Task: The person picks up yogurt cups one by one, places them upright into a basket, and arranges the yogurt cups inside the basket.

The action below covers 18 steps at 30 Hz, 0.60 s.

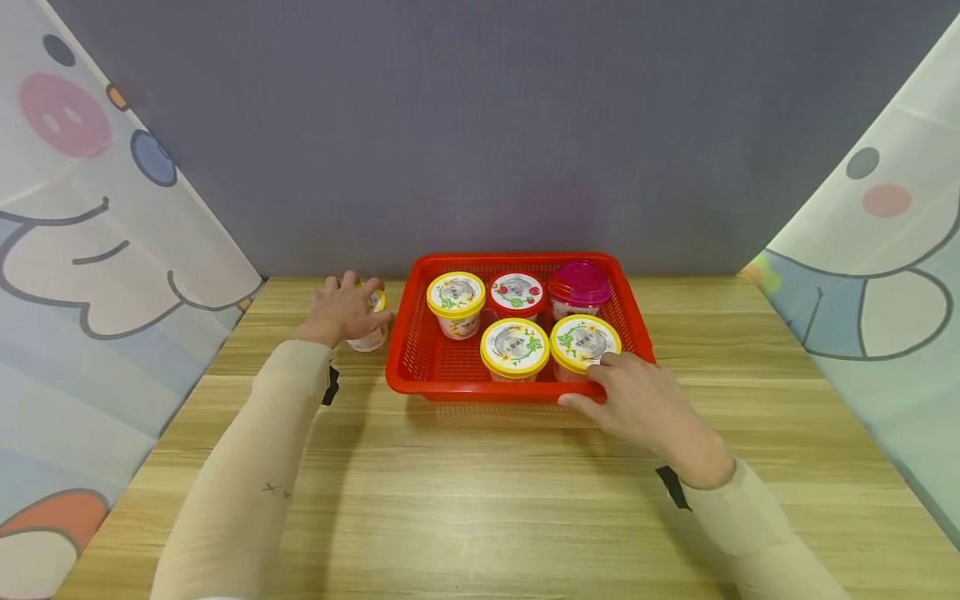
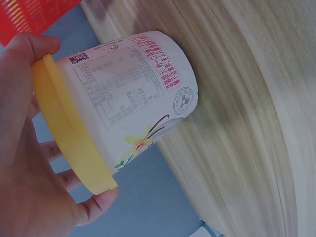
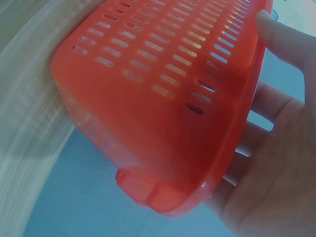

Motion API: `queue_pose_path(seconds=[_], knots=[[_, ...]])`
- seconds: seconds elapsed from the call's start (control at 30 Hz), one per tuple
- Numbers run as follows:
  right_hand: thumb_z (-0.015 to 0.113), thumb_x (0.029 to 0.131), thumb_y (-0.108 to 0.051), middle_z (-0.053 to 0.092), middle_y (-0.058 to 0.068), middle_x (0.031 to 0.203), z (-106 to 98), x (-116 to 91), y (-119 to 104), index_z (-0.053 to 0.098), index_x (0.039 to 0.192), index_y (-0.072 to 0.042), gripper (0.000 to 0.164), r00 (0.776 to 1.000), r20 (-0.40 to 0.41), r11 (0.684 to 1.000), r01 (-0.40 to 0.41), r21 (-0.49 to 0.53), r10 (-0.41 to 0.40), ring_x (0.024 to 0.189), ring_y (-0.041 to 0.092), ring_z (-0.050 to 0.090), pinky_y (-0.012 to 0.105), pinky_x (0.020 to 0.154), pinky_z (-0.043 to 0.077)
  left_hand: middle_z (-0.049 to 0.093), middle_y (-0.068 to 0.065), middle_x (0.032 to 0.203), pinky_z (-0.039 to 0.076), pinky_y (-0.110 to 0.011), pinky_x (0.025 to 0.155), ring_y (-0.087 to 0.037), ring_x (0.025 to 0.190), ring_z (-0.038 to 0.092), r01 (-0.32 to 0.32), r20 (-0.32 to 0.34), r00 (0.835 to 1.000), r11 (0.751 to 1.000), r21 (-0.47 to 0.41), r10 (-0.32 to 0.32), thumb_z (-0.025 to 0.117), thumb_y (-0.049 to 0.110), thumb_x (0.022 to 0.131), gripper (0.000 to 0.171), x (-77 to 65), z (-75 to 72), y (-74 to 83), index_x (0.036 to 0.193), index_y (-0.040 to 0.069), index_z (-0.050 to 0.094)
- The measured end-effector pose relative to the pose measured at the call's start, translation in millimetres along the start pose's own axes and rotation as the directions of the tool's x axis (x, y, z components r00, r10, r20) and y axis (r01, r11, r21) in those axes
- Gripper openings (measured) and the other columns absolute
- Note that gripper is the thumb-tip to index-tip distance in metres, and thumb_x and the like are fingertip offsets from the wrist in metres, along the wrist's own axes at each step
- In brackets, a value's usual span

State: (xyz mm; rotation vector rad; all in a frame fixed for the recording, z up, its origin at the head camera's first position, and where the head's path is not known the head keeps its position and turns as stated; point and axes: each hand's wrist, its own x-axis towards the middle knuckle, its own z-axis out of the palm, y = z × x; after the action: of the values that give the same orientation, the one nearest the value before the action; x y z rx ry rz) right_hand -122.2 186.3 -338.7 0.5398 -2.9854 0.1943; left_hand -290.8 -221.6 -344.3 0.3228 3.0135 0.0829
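Note:
My left hand (image 1: 347, 310) grips a paper ice cream tub (image 2: 133, 94) by its yellow lid. The fingers and thumb curl around the lid, and the tub stands upright on the wooden table, left of the red plastic basket (image 1: 400, 367). At the basket's front right edge, my right hand (image 1: 645, 398) holds the rim, thumb outside and fingers over it. Its fingertips are beside a yellow-lidded tub (image 1: 581, 337), partly hiding it. Inside the basket are two more yellow-lidded tubs (image 1: 514, 346) (image 1: 457, 293), a red-lidded tub (image 1: 517, 292) and one with a magenta lid (image 1: 579, 283).
A grey panel (image 1: 487, 125) rises along the table's back edge, close behind the basket. Cartoon-printed cloths (image 1: 97, 208) (image 1: 877, 242) flank the table on both sides. The wooden tabletop (image 1: 480, 500) extends in front of the basket.

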Motion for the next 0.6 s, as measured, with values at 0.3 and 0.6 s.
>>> queue_pose_path(seconds=[0.3,0.6], knots=[[0.070,0.088,-0.059,0.066,0.005,0.091,1,1,1,0.076,0.099,-0.011,0.050,1.000,-0.018,1.000,0.008,0.000,-0.008,0.081,0.027,0.064,0.042,0.056,0.049,0.032,-0.026,0.145,0.034,-0.074,0.091,-0.050,0.119,0.035,-0.012,-0.019,1.000,1.000,-0.003,0.012,0.050,0.048,0.093,0.065,-3.6,-5.1,2.1,0.150,0.020,0.041],[0.071,0.088,-0.059,0.066,0.005,0.090,1,1,0,0.076,0.098,-0.012,0.048,1.000,-0.015,1.000,0.006,-0.002,-0.006,0.080,0.027,0.063,0.042,0.057,0.050,0.036,-0.025,0.143,0.033,-0.074,0.093,-0.049,0.118,0.036,-0.033,-0.063,0.997,0.999,0.017,0.034,0.051,0.045,0.091,0.063,-10.3,-17.5,11.7,0.149,0.021,0.043]])
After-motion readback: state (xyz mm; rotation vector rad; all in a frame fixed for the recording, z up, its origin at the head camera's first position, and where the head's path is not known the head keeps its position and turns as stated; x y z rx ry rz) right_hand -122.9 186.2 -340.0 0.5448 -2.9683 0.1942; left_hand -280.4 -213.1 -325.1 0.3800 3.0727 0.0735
